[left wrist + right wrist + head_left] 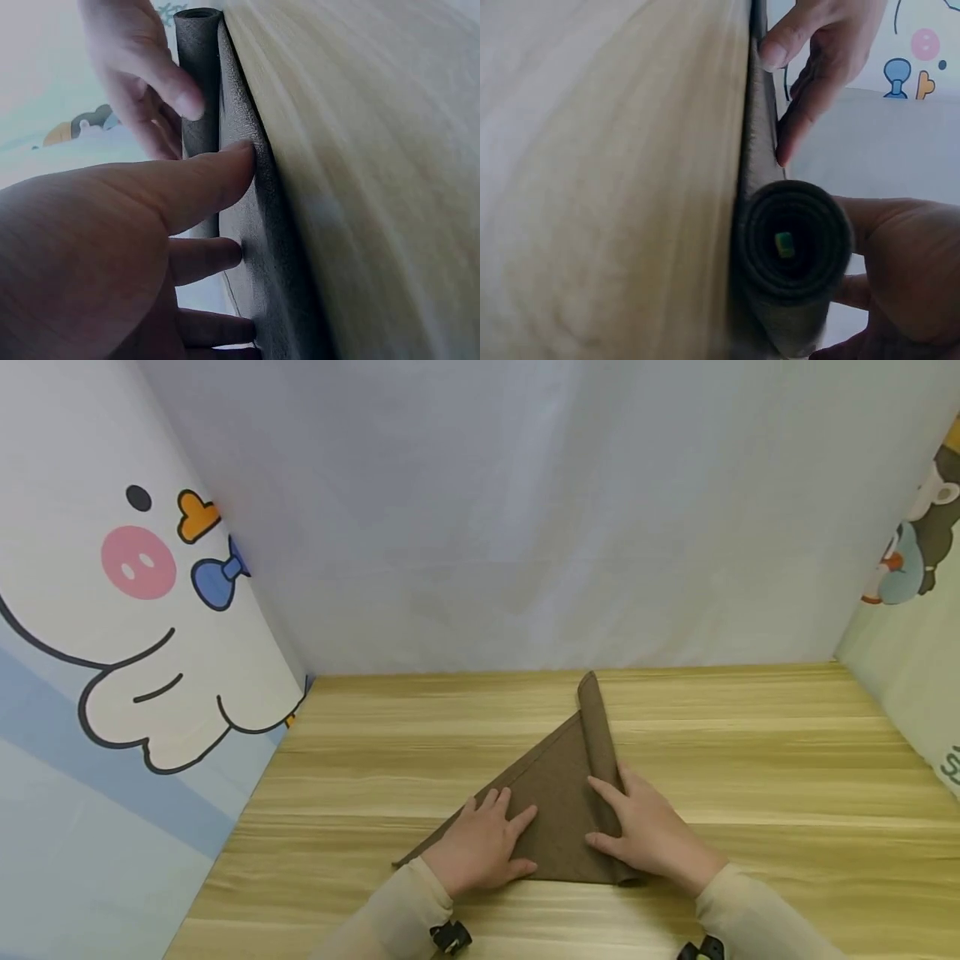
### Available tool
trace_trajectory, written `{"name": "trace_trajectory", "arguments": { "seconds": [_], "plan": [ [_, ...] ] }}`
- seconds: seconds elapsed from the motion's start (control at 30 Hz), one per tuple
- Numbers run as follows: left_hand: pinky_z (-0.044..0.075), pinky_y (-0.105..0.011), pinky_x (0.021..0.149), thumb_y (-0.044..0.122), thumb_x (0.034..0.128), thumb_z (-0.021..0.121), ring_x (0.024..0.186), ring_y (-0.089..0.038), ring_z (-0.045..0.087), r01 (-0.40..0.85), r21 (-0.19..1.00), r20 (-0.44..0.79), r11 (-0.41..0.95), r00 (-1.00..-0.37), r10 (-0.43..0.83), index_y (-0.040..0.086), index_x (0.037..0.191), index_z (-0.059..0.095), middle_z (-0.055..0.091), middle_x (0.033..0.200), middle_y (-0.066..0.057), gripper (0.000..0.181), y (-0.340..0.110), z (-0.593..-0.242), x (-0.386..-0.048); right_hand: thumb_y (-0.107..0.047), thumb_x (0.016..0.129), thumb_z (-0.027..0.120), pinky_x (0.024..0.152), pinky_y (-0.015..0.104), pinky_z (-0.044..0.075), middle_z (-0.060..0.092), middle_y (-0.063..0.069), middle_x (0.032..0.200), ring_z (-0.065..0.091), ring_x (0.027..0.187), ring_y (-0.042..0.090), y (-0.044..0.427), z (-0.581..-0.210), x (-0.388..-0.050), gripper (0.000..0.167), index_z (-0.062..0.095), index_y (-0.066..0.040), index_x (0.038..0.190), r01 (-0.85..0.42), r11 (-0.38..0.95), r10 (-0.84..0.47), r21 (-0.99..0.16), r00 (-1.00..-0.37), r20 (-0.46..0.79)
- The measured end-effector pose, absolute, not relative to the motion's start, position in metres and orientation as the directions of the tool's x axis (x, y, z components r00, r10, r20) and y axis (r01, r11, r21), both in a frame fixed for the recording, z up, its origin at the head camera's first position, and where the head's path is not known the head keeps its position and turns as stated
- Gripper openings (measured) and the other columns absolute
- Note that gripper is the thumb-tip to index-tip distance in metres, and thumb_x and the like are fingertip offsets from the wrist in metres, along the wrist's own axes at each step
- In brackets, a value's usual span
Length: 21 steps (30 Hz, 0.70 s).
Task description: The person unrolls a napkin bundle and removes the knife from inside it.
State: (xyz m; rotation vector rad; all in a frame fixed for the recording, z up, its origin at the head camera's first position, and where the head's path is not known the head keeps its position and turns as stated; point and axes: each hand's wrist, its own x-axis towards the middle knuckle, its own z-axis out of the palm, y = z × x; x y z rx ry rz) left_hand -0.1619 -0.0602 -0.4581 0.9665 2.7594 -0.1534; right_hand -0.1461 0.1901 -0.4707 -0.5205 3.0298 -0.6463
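A dark brown cloth napkin (558, 768) lies flat on the wooden table in a triangular shape. Its right side is wound into a slim roll (597, 731) that runs front to back, with the far tip beyond the flat part. My left hand (477, 850) rests on the flat part with its fingers spread. Over the near half of the roll lies my right hand (651, 831), thumb and index finger reaching across it. In the right wrist view, the roll's near end (795, 244) shows layered coils and a small greenish-yellow spot inside.
The wood-grain tabletop (757, 760) extends around the cloth. A pale grey curtain (480, 527) stands along the back edge. Printed panels with cartoon animals border the left side (67, 827) and right side (911, 668).
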Motion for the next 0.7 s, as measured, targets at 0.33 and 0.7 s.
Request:
{"name": "trace_trajectory", "arguments": {
  "seconds": [0.33,0.7],
  "plan": [
    [0.033,-0.055,0.105,0.064,0.0894,0.052,0.137,-0.035,0.034,0.623,-0.030,-0.240,0.781,-0.763,0.600,0.027,0.149,0.038,0.033,0.151,-0.020,0.072,-0.0626,-0.4623,-0.1634,-0.035,0.079,0.079,0.099,0.063,0.032,0.026,0.040,0.144,0.034,0.128,0.055,0.1870,-0.4756,-0.1467,0.076,0.049,-0.004,0.140,-0.312,0.872,-0.313,-0.376,-0.948,0.059],
    [0.032,-0.057,0.104,0.065,0.0894,0.050,0.140,-0.033,0.030,0.616,-0.006,-0.259,0.787,-0.761,0.594,0.030,0.150,0.035,0.030,0.153,-0.019,0.072,-0.0652,-0.4647,-0.1645,-0.034,0.079,0.079,0.097,0.064,0.033,0.029,0.040,0.143,0.037,0.126,0.055,0.1880,-0.4726,-0.1455,0.076,0.048,-0.002,0.140,-0.306,0.879,-0.312,-0.365,-0.949,0.045]
  ]
}}
